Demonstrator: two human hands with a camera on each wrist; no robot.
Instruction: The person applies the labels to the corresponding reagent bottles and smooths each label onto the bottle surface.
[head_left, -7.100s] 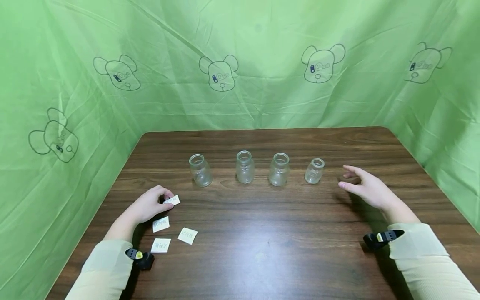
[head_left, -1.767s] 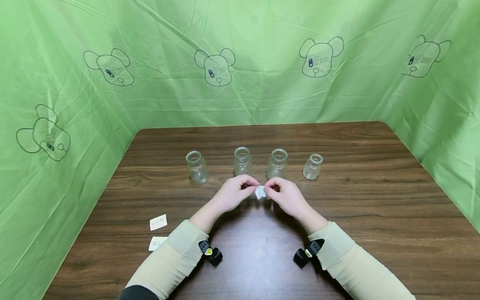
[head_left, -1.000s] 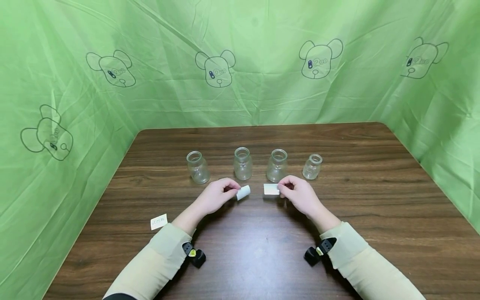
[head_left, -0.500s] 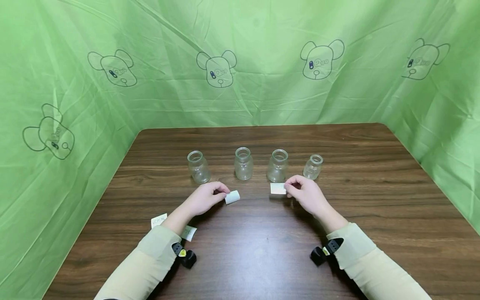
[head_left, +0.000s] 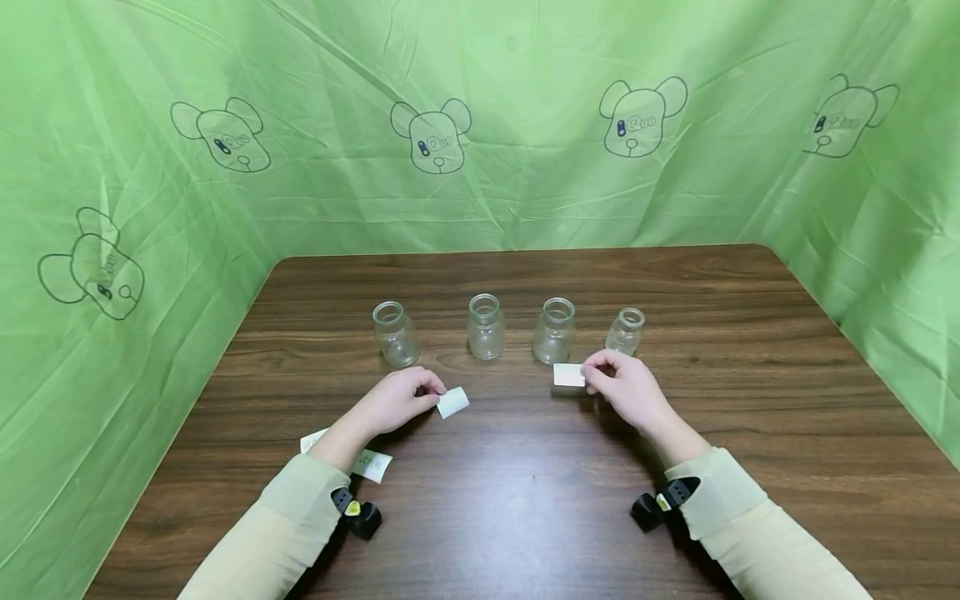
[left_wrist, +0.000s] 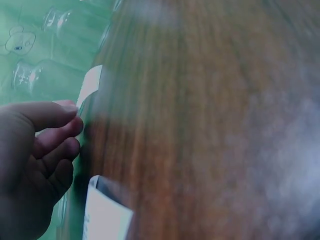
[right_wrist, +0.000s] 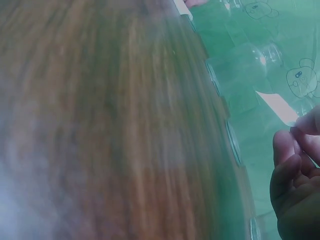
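Observation:
In the head view, my left hand (head_left: pixel 396 400) pinches a small blank white slip of paper (head_left: pixel 453 402) by its left edge, in front of the leftmost glass jars. My right hand (head_left: pixel 626 390) pinches a similar white slip (head_left: pixel 568 375) between thumb and index finger, just in front of the third jar (head_left: pixel 555 335). The left wrist view shows the left slip (left_wrist: pixel 91 84) curving up from the fingertips. From the right wrist, the other slip (right_wrist: pixel 279 106) juts out past the thumb. Two labels with handwriting lie near the left forearm: one (head_left: pixel 372 465) beside it, another (head_left: pixel 310 440) partly hidden behind.
Several open glass jars stand in a row across the brown wooden table (head_left: pixel 525 533): one at left (head_left: pixel 397 337), one mid-row (head_left: pixel 486 332), and a smaller one (head_left: pixel 624 329) behind the right hand. Green cloth (head_left: pixel 525 200) with bear drawings surrounds the table.
Earlier the left hand picked up a label, and both hands met over it mid-table. They have since drawn apart, left hand leftward and right hand rightward, each with a white slip.

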